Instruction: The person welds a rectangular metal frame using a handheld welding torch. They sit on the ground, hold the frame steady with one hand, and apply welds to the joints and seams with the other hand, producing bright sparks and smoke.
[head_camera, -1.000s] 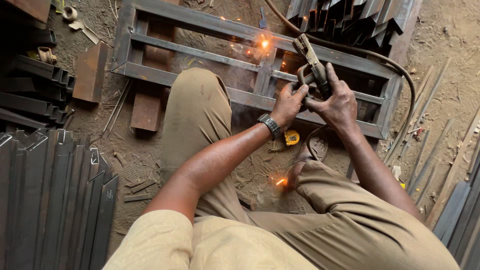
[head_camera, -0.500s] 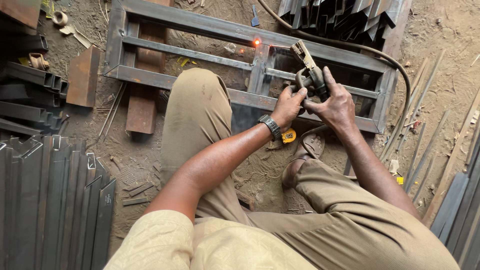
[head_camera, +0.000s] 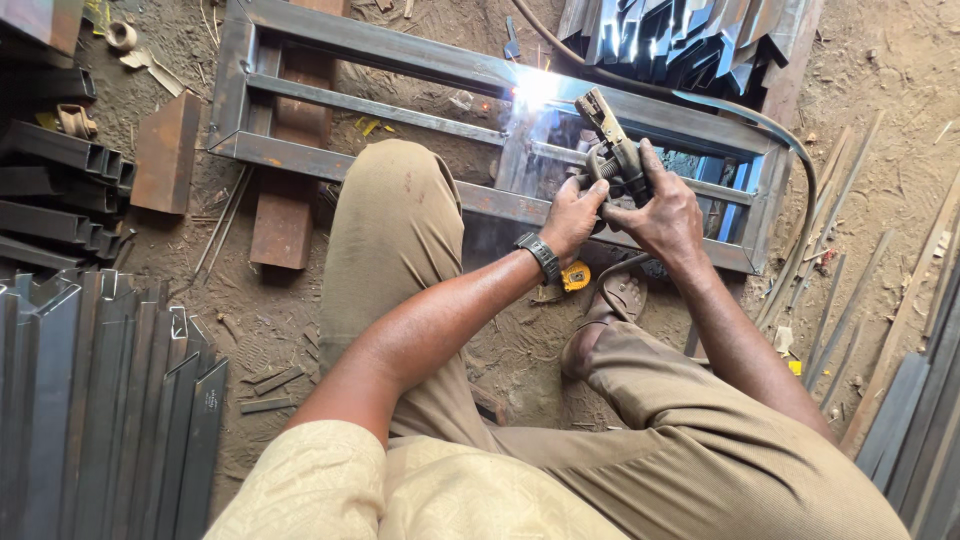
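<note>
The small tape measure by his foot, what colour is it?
Yellow tape measure, seen in the head view.

No packages, signs or screens were in view. The nearest to a screen was the dark rectangular face of the wristwatch (head_camera: 540, 256), worn on the left wrist, too small to tell whether it showed anything. One steel bar (head_camera: 203, 440) in the stack at the lower left carried a small pale mark near its upper end, which could have been a stamp or a label; it was too small to tell. A small yellow scrap (head_camera: 794, 367) lay on the dirt floor at the right, its kind unclear.
</note>
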